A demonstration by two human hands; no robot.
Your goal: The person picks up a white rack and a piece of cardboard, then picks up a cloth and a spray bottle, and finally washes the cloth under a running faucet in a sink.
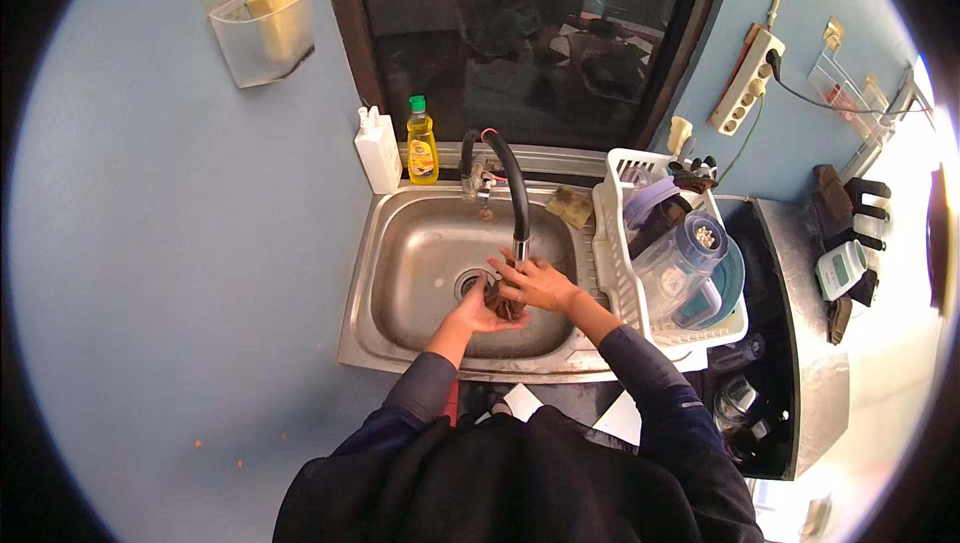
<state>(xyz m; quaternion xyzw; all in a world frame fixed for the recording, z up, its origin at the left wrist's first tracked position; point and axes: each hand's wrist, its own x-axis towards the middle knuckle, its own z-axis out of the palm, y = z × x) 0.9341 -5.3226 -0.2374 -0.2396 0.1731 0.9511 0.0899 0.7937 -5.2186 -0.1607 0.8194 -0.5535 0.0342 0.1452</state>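
Observation:
Both my hands are over a stainless steel sink (420, 265), just below the metal end of a black flexible faucet (516, 183). My left hand (480, 313) is palm up, cupped under a dark brown object (504, 304) whose kind I cannot tell. From the right, my right hand (538, 284) reaches over that object with its fingers spread, close to the spout. Whether water is running cannot be made out. The drain (471, 284) shows partly beside my left hand. A worn sponge (569, 206) lies on the sink's back right corner.
Right of the sink stands a white dish rack (626, 273) holding a clear blender jug (671, 273) and lids. Behind the sink are a yellow dish soap bottle (422, 149) and a white bottle (379, 153). A power strip (748, 83) hangs on the right wall.

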